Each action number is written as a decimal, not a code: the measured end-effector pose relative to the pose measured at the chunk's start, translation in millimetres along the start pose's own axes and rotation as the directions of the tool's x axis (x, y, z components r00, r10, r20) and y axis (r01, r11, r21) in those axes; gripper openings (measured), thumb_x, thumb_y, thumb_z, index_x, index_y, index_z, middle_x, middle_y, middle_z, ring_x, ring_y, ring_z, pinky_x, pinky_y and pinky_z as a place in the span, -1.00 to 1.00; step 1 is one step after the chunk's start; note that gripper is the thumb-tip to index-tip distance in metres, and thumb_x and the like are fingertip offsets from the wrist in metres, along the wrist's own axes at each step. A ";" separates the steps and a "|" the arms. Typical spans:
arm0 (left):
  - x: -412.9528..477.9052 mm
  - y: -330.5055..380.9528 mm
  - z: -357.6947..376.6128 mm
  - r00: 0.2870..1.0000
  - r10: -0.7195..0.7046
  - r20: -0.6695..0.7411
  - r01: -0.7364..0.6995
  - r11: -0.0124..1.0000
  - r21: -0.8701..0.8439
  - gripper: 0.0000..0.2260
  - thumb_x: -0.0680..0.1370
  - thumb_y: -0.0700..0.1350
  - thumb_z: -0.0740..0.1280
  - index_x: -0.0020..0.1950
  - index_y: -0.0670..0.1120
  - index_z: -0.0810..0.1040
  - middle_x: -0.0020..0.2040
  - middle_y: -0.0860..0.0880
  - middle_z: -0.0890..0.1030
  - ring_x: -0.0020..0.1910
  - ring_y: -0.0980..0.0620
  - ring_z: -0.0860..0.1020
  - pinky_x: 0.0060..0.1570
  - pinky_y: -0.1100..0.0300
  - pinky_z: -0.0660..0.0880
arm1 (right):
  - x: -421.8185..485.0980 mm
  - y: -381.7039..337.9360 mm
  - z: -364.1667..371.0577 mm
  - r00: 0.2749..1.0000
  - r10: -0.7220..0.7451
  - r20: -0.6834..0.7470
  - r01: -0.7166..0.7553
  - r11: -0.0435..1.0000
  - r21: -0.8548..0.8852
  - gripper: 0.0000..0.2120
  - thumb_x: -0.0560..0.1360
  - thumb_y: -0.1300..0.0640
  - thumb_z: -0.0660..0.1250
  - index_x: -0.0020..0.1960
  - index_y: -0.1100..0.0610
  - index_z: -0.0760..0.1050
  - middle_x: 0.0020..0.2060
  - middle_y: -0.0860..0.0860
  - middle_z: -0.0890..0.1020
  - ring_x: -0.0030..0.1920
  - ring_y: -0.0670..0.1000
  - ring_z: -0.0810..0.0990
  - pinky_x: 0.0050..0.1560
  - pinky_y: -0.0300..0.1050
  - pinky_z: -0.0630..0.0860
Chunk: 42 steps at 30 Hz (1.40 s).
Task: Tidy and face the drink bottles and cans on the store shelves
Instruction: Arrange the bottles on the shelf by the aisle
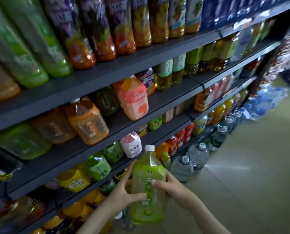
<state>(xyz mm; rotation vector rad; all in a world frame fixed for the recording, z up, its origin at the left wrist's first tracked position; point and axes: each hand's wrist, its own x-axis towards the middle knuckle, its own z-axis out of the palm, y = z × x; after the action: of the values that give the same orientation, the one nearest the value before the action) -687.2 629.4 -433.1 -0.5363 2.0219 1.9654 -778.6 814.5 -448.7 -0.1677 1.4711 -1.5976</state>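
A large green tea bottle [147, 184] with a white cap is held upright in the aisle, in front of the lower shelves. My left hand [124, 190] grips its left side, thumb across the label. On its right side my right hand [171, 184] wraps around it, thumb on the front. Green-labelled bottles [97, 166] of the same kind stand on the shelf just left of it, beside a pink and white bottle [131, 146]. Orange tea bottles [87, 120] and a pink-labelled bottle [134, 100] lean on the shelf above.
Dark shelf boards [157, 102] run diagonally from lower left to upper right, packed with bottles. Large water jugs [184, 164] stand in a row on the floor along the shelf base. Tan floor [250, 166] lies to the right.
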 end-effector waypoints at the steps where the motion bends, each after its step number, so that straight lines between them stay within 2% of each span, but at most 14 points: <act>1: -2.5 15.8 7.7 1.000 0.006 0.008 -0.006 1.000 0.004 -0.08 0.20 -0.06 0.61 0.34 0.44 0.17 0.25 0.08 0.52 0.15 0.10 0.59 0.08 0.03 0.57 | -10.0 -12.1 -4.5 1.000 -0.015 -0.009 0.015 1.000 -0.004 -0.25 0.19 -0.05 0.54 0.31 0.04 0.35 0.14 0.06 0.64 0.09 0.05 0.65 0.02 -0.06 0.59; 5: -19.0 71.0 28.3 0.997 0.069 -0.025 -0.069 0.998 0.013 -0.13 0.30 -0.18 0.59 0.35 0.40 0.17 0.23 0.09 0.53 0.13 0.13 0.59 0.06 0.11 0.57 | -39.5 -65.9 -9.8 0.999 -0.032 0.008 0.033 0.998 -0.051 -0.40 0.34 0.06 0.53 0.29 0.05 0.35 0.11 0.06 0.64 0.02 0.03 0.67 -0.07 -0.11 0.60; 9: -41.3 109.4 27.2 0.989 0.102 -0.107 -0.105 0.994 -0.028 -0.11 0.36 -0.27 0.53 0.47 0.28 0.13 0.26 0.09 0.51 0.13 0.15 0.58 0.04 0.15 0.56 | -45.3 -109.4 1.8 0.998 -0.052 0.021 0.055 0.987 -0.152 -0.42 0.29 -0.02 0.55 0.24 -0.05 0.40 0.11 0.03 0.64 0.06 0.07 0.66 0.14 0.14 0.56; 12: -64.0 121.6 12.8 0.973 0.128 -0.192 -0.138 0.990 -0.039 -0.09 0.37 -0.25 0.53 0.47 0.33 0.08 0.30 0.14 0.45 0.12 0.20 0.57 -0.03 0.21 0.56 | -38.1 -131.3 24.5 0.992 -0.084 0.098 0.103 0.974 -0.200 -0.38 0.26 -0.03 0.56 0.25 -0.04 0.41 0.13 0.04 0.64 0.10 0.08 0.64 0.19 0.19 0.52; 16: -99.8 115.1 -16.6 0.919 0.203 -0.338 -0.192 0.979 0.066 -0.06 0.39 -0.19 0.53 0.46 0.35 -0.02 0.30 0.28 0.38 0.14 0.39 0.49 0.07 0.28 0.52 | -19.6 -145.6 71.4 0.952 -0.116 0.283 0.203 0.932 -0.302 -0.37 0.30 0.06 0.57 0.28 -0.05 0.37 0.12 0.00 0.64 0.13 0.01 0.63 0.19 0.09 0.54; 20: -138.0 94.0 -58.9 0.865 0.248 -0.435 -0.153 0.958 0.243 0.00 0.38 -0.04 0.54 0.49 0.29 -0.17 0.36 0.22 0.37 0.28 0.30 0.42 0.23 0.26 0.44 | 2.1 -140.4 133.5 0.896 -0.161 0.413 0.348 0.833 -0.431 -0.26 0.31 0.19 0.58 0.36 0.02 0.27 0.18 0.00 0.58 0.16 -0.10 0.59 0.10 -0.15 0.55; 22: -153.5 80.8 -87.5 0.837 0.275 -0.472 -0.112 0.932 0.344 -0.02 0.36 0.09 0.50 0.50 0.23 -0.17 0.37 0.16 0.37 0.28 0.26 0.43 0.25 0.22 0.43 | 13.4 -134.6 168.9 0.861 -0.183 0.475 0.420 0.783 -0.459 -0.23 0.31 0.24 0.58 0.36 0.03 0.23 0.21 -0.01 0.53 0.18 -0.16 0.55 0.08 -0.23 0.53; 24: -164.0 71.9 -114.4 0.819 0.294 -0.493 -0.085 0.912 0.402 -0.12 0.40 0.10 0.47 0.45 0.24 -0.13 0.37 0.13 0.31 0.29 0.21 0.40 0.22 0.31 0.40 | 27.9 -126.5 201.7 0.835 -0.208 0.509 0.479 0.729 -0.488 -0.15 0.28 0.19 0.60 0.39 0.02 0.17 0.24 -0.05 0.48 0.21 -0.21 0.50 0.15 -0.23 0.51; 26: -164.8 66.2 -140.3 0.801 0.311 -0.511 -0.088 0.906 0.413 -0.28 0.47 0.02 0.43 0.38 0.29 -0.02 0.32 0.14 0.32 0.23 0.27 0.40 0.08 0.48 0.38 | 46.6 -116.7 228.4 0.830 -0.236 0.506 0.502 0.712 -0.491 -0.11 0.26 0.19 0.61 0.40 0.01 0.15 0.25 -0.06 0.46 0.24 -0.18 0.49 0.18 -0.19 0.50; 29: -153.6 52.4 -177.4 0.761 0.314 -0.568 -0.094 0.919 0.382 -0.48 0.49 0.03 0.41 0.24 0.34 0.14 0.27 0.08 0.38 0.21 0.22 0.43 0.07 0.44 0.41 | 77.5 -103.7 256.8 0.846 -0.282 0.452 0.498 0.719 -0.485 -0.10 0.24 0.25 0.61 0.40 0.05 0.15 0.23 -0.02 0.48 0.22 -0.12 0.51 0.14 -0.16 0.52; 34: -130.5 29.7 -222.7 0.726 0.386 -0.570 -0.074 0.867 0.494 -0.40 0.47 0.03 0.43 0.35 0.15 0.13 0.27 0.05 0.43 0.19 0.15 0.44 0.04 0.53 0.36 | 120.6 -96.5 283.4 0.863 -0.330 0.383 0.492 0.721 -0.487 -0.13 0.21 0.29 0.62 0.36 0.10 0.19 0.18 0.04 0.52 0.17 -0.09 0.54 0.10 -0.16 0.54; 37: -112.0 19.3 -236.6 0.699 0.331 -0.634 -0.039 0.903 0.428 -0.41 0.53 -0.03 0.35 0.48 -0.02 0.15 0.35 -0.10 0.43 0.20 0.08 0.44 0.02 0.47 0.38 | 143.6 -94.1 289.6 0.882 -0.326 0.342 0.464 0.730 -0.501 -0.16 0.20 0.27 0.63 0.34 0.08 0.25 0.16 0.02 0.55 0.18 -0.02 0.56 0.10 -0.10 0.55; 40: -100.1 9.0 -245.6 0.671 0.325 -0.666 -0.009 0.902 0.431 -0.40 0.57 0.00 0.32 0.51 -0.02 0.09 0.21 -0.05 0.51 0.07 0.01 0.53 -0.08 0.25 0.43 | 164.9 -99.4 296.2 0.898 -0.312 0.310 0.432 0.759 -0.487 -0.17 0.26 0.24 0.60 0.40 0.06 0.24 0.16 -0.01 0.56 0.17 -0.01 0.56 0.12 -0.02 0.55; 42: -97.2 5.1 -248.0 0.650 0.333 -0.684 -0.021 0.907 0.422 -0.45 0.57 0.02 0.31 0.48 -0.05 0.15 0.22 -0.05 0.51 0.13 -0.04 0.54 -0.07 0.19 0.46 | 174.9 -105.1 299.6 0.908 -0.307 0.287 0.415 0.760 -0.500 -0.12 0.26 0.15 0.61 0.44 0.04 0.21 0.18 -0.03 0.56 0.18 0.00 0.56 0.15 0.01 0.54</act>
<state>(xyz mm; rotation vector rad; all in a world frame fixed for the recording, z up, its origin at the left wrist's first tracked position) -587.0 389.5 -375.2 -1.2429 2.9678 1.4659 -738.8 465.4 -359.6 -0.9706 1.7892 -1.3462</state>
